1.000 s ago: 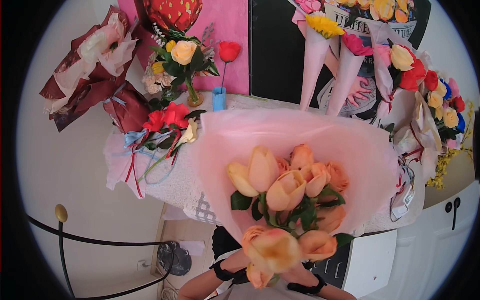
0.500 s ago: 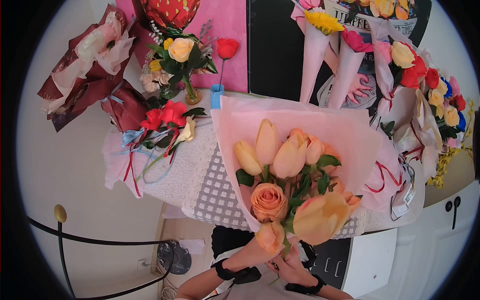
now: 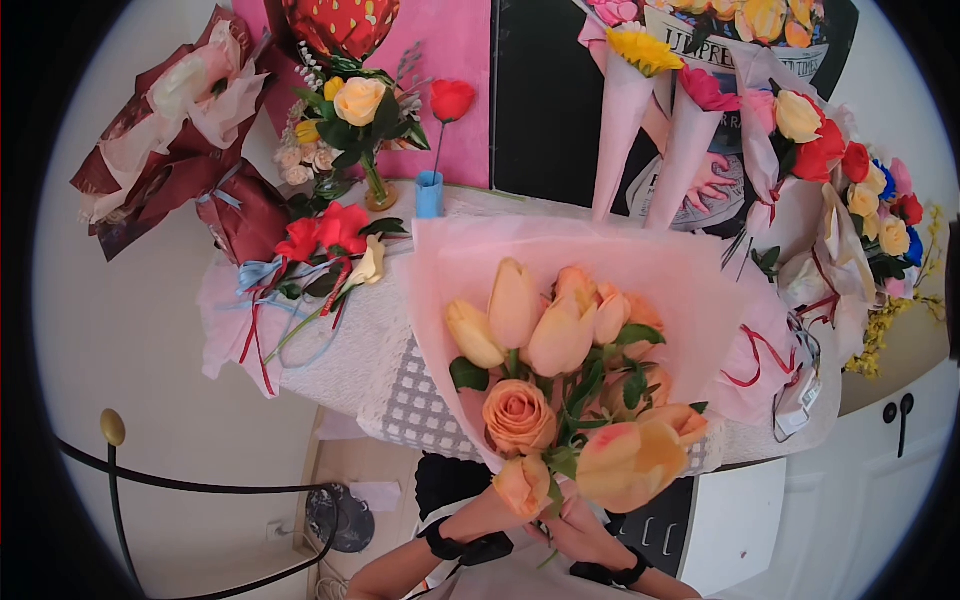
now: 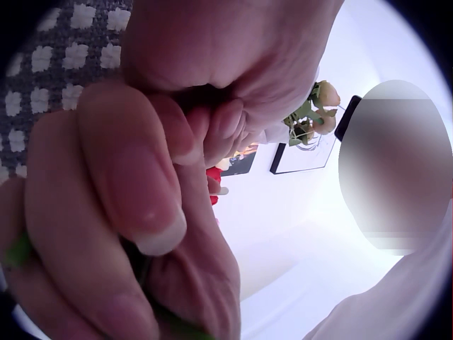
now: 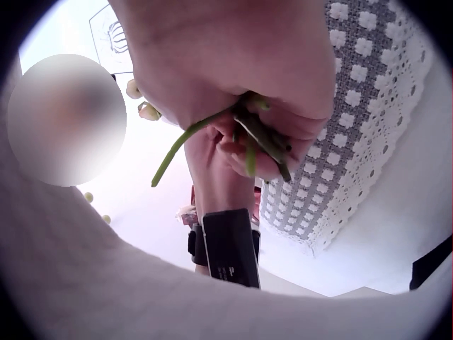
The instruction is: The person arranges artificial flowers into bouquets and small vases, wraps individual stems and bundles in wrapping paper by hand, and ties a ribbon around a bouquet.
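Note:
A bouquet of peach tulips and orange roses in pink wrapping paper leans over the table, blooms fanned up and away. My right hand grips its green stems low down, fingers curled round them. Cut stem ends stick out below that fist in the right wrist view. Right beside it, my left hand holds the bouquet's base, partly hidden behind a low rose. In the left wrist view, the left hand's curled fingers meet the right hand's fingers.
A table with white and grey checked cloth lies beneath. Loose red flowers and ribbons lie left, near a vase of roses and a blue holder. Paper-wrapped flowers stand at the back right; red ribbon lies right.
The bouquet has tipped and turned, so an orange rose now shows at its front left. It swung right, then back a little left. Both hands, hidden behind blooms earlier, are now visible.

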`<action>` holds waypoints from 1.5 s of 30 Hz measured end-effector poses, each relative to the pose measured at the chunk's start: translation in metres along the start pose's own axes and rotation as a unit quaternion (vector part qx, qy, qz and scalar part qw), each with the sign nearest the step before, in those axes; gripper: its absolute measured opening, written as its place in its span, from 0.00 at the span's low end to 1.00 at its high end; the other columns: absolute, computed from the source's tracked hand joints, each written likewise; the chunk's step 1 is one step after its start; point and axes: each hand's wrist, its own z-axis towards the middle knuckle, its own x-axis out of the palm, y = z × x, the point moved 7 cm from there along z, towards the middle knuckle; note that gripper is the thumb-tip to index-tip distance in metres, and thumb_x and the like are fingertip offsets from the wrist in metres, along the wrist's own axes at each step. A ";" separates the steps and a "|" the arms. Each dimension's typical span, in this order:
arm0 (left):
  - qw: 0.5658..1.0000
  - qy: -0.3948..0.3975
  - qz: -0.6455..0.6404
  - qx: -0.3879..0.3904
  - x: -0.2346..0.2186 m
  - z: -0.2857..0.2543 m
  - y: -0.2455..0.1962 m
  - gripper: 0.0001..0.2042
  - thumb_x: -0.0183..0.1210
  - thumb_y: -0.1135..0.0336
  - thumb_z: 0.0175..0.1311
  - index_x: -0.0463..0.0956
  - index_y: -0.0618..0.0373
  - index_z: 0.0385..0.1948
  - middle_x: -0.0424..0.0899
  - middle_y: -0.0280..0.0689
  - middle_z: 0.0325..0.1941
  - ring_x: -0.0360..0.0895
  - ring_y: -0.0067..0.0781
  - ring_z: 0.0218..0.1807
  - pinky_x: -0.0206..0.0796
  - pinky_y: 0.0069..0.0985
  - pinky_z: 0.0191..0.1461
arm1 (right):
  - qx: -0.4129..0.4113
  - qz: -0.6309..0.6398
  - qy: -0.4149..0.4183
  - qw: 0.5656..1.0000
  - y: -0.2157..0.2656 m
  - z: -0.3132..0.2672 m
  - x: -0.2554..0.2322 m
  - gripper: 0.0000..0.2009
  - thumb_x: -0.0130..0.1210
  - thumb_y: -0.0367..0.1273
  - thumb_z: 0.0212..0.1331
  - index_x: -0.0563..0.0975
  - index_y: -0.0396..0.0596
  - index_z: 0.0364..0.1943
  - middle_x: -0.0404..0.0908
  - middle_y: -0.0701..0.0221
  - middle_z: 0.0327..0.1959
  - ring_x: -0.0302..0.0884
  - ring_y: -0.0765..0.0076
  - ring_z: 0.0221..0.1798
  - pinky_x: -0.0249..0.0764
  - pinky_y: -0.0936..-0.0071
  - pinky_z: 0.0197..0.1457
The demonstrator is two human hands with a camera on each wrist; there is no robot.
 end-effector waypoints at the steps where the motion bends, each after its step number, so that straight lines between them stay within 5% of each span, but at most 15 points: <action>1: 0.996 -0.032 -0.056 -0.064 -0.005 0.002 -0.036 0.09 0.63 0.71 0.67 0.69 0.59 0.36 0.74 0.30 0.29 0.74 0.23 0.30 0.66 0.25 0.30 | -0.001 -0.001 -0.002 1.000 -0.004 0.001 -0.006 0.06 0.46 0.28 0.80 0.74 0.42 0.45 0.77 0.72 0.35 0.74 0.76 0.30 0.72 0.76 0.32; 6: 0.989 0.054 -0.014 -0.140 -0.007 0.000 -0.031 0.07 0.60 0.70 0.70 0.70 0.58 0.37 0.74 0.32 0.30 0.74 0.22 0.28 0.66 0.25 0.26 | -0.138 -0.345 0.049 0.927 0.043 -0.020 -0.005 0.16 0.57 0.32 0.75 0.75 0.40 0.61 0.84 0.59 0.48 0.84 0.58 0.49 0.79 0.67 0.57; 10: 0.983 0.028 -0.117 -0.142 0.000 -0.009 0.054 0.05 0.56 0.72 0.73 0.77 0.62 0.34 0.81 0.37 0.31 0.81 0.29 0.33 0.73 0.28 0.35 | -0.053 -0.352 0.056 0.933 0.106 -0.040 -0.023 0.20 0.62 0.33 0.72 0.74 0.40 0.63 0.82 0.65 0.59 0.79 0.60 0.60 0.75 0.64 0.64; 11: 0.898 0.100 -0.405 -0.139 0.014 -0.009 0.039 0.03 0.58 0.74 0.71 0.79 0.62 0.37 0.83 0.39 0.31 0.82 0.32 0.35 0.74 0.31 0.40 | -0.082 -0.334 -0.032 0.939 0.119 -0.045 -0.035 0.22 0.66 0.35 0.68 0.76 0.39 0.61 0.83 0.60 0.57 0.82 0.56 0.56 0.76 0.64 0.61; 12: 0.728 0.164 -0.654 -0.126 0.021 -0.007 0.015 0.02 0.60 0.75 0.69 0.80 0.62 0.39 0.85 0.40 0.32 0.82 0.34 0.37 0.74 0.34 0.44 | -0.111 -0.313 -0.122 0.935 0.129 -0.050 -0.047 0.24 0.70 0.37 0.64 0.77 0.38 0.59 0.83 0.55 0.55 0.84 0.51 0.52 0.78 0.64 0.57; 13: 0.727 0.170 -0.653 -0.128 0.023 -0.003 0.001 0.02 0.60 0.75 0.69 0.80 0.62 0.39 0.85 0.40 0.32 0.82 0.34 0.37 0.74 0.34 0.44 | -0.171 -0.303 -0.132 0.928 0.135 -0.052 -0.047 0.22 0.73 0.37 0.60 0.81 0.39 0.53 0.86 0.60 0.49 0.85 0.56 0.48 0.79 0.65 0.54; 15: 0.893 0.218 -0.357 -0.165 0.030 0.000 -0.025 0.16 0.66 0.69 0.67 0.76 0.61 0.53 0.82 0.39 0.49 0.79 0.31 0.51 0.71 0.32 0.58 | -0.177 -0.291 -0.116 0.933 0.087 -0.076 -0.059 0.20 0.72 0.38 0.60 0.81 0.40 0.51 0.86 0.62 0.48 0.85 0.57 0.48 0.78 0.65 0.54; 17: 0.956 0.234 -0.017 -0.177 0.026 0.001 -0.033 0.30 0.72 0.64 0.64 0.72 0.60 0.67 0.80 0.38 0.66 0.76 0.28 0.66 0.68 0.30 0.72 | -0.185 -0.265 -0.067 0.944 0.010 -0.141 -0.084 0.18 0.71 0.38 0.61 0.81 0.42 0.48 0.86 0.65 0.46 0.85 0.60 0.46 0.78 0.66 0.52; 22: 0.969 0.231 -0.092 0.002 0.034 -0.017 0.021 0.25 0.54 0.46 0.77 0.74 0.60 0.60 0.83 0.36 0.51 0.80 0.32 0.51 0.73 0.28 0.55 | -0.196 -0.198 0.072 0.958 0.027 -0.030 -0.078 0.12 0.68 0.40 0.64 0.83 0.46 0.39 0.86 0.73 0.41 0.85 0.67 0.43 0.77 0.68 0.48; 24: 0.982 0.178 -0.043 -0.044 0.029 -0.021 0.038 0.26 0.48 0.41 0.79 0.75 0.59 0.54 0.83 0.32 0.40 0.78 0.25 0.36 0.69 0.20 0.38 | -0.192 -0.165 0.118 0.960 0.008 -0.016 -0.088 0.11 0.66 0.41 0.65 0.83 0.48 0.36 0.87 0.76 0.39 0.85 0.70 0.42 0.76 0.69 0.46; 28: 0.929 0.300 -0.115 -0.182 0.024 -0.017 0.042 0.08 0.63 0.71 0.70 0.77 0.61 0.45 0.84 0.30 0.33 0.80 0.25 0.37 0.72 0.25 0.38 | -0.181 -0.131 0.122 0.967 0.002 -0.022 -0.084 0.11 0.66 0.41 0.66 0.83 0.48 0.35 0.87 0.77 0.38 0.85 0.71 0.42 0.76 0.69 0.46; 33: 0.908 0.350 0.023 -0.227 0.035 -0.011 0.031 0.10 0.60 0.68 0.73 0.79 0.60 0.51 0.87 0.32 0.43 0.84 0.27 0.44 0.76 0.28 0.48 | -0.183 -0.120 0.107 0.970 0.026 -0.021 -0.081 0.11 0.65 0.40 0.66 0.83 0.47 0.37 0.87 0.75 0.39 0.84 0.71 0.43 0.77 0.69 0.47; 35: 0.978 0.179 -0.107 -0.008 0.030 0.003 -0.026 0.17 0.56 0.50 0.76 0.79 0.53 0.32 0.81 0.24 0.23 0.77 0.19 0.26 0.66 0.18 0.33 | -0.183 -0.117 0.102 0.971 0.014 -0.054 -0.085 0.11 0.65 0.39 0.66 0.83 0.46 0.37 0.87 0.75 0.39 0.84 0.71 0.44 0.77 0.69 0.47; 43: 0.989 0.037 -0.089 -0.113 0.007 -0.018 -0.022 0.16 0.58 0.49 0.76 0.82 0.51 0.45 0.87 0.29 0.39 0.83 0.22 0.43 0.74 0.21 0.48 | -0.184 -0.117 0.101 0.971 0.074 -0.010 -0.071 0.11 0.64 0.37 0.67 0.83 0.44 0.40 0.87 0.72 0.40 0.84 0.72 0.45 0.78 0.68 0.49; 45: 0.958 0.182 -0.033 -0.220 0.014 -0.017 0.008 0.16 0.59 0.49 0.76 0.80 0.50 0.53 0.85 0.31 0.49 0.81 0.25 0.52 0.72 0.25 0.58 | -0.180 -0.117 0.106 0.971 0.061 -0.033 -0.067 0.11 0.64 0.37 0.67 0.83 0.43 0.41 0.87 0.72 0.41 0.84 0.72 0.46 0.78 0.68 0.49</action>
